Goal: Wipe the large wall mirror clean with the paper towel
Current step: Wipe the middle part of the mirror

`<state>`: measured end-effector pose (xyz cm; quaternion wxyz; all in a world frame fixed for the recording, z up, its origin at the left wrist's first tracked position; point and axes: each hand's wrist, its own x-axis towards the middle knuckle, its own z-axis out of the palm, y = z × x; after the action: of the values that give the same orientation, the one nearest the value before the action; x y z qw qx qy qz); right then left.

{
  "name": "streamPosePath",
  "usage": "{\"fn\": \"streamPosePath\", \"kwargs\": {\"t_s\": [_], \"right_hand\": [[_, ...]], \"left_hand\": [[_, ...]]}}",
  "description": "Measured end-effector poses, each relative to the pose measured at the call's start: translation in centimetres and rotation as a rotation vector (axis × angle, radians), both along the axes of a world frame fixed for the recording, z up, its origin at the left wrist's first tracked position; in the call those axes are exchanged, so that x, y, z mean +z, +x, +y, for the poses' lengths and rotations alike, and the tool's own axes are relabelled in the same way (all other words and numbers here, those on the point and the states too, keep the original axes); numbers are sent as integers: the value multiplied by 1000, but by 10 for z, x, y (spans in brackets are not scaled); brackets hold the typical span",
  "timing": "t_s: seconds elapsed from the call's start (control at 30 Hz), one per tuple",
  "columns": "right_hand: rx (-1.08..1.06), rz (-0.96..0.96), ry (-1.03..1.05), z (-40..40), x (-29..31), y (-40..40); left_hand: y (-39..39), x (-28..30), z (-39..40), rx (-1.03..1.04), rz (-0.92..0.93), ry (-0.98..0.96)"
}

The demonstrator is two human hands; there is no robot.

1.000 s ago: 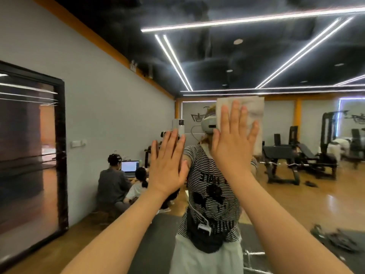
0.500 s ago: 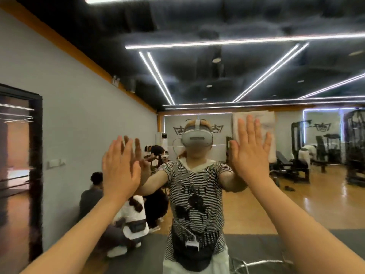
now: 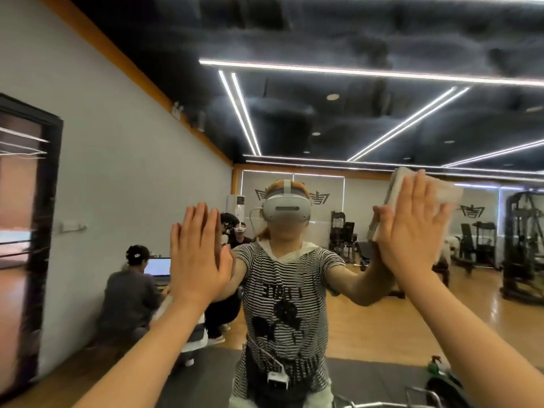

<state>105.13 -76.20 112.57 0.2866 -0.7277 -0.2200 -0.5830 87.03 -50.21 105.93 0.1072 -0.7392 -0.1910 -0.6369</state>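
Note:
The large wall mirror [image 3: 353, 128] fills nearly the whole view and reflects a gym hall and me. My right hand [image 3: 412, 231] lies flat with straight fingers on a folded white paper towel [image 3: 444, 191], pressing it against the glass at head height on the right. My left hand [image 3: 197, 254] is spread flat on the mirror to the left of my reflection, with nothing under it. Both arms reach up from the bottom edge.
A dark framed panel [image 3: 47, 231] stands on the grey wall at the far left. The reflection shows seated people with a laptop [image 3: 159, 266], gym machines [image 3: 524, 248], black floor mats [image 3: 368, 378] and a green spray bottle [image 3: 435, 365].
My right hand has slid the paper towel to the right across the glass and a little upward. My left hand stays flat on the mirror at the left. The view has shifted slightly.

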Motion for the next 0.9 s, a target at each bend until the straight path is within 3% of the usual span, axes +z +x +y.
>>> {"fn": "streamPosePath", "kwargs": {"t_s": [0.2, 0.43, 0.6, 0.73, 0.8, 0.9], "right_hand": [[48, -9, -36, 57, -2, -37], [7, -184, -297, 30, -2, -10], [2, 17, -49, 3, 0, 5], [58, 133, 138, 26, 4, -17], [67, 153, 133, 44, 6, -33], [51, 73, -34, 80, 4, -56]], "left_hand": [[1, 0, 1, 34, 11, 7], [1, 0, 4, 36, 25, -2], [1, -1, 2, 48, 25, 1], [2, -1, 1, 65, 9, 8], [3, -1, 1, 72, 5, 14], [3, -1, 1, 80, 10, 18]]}}
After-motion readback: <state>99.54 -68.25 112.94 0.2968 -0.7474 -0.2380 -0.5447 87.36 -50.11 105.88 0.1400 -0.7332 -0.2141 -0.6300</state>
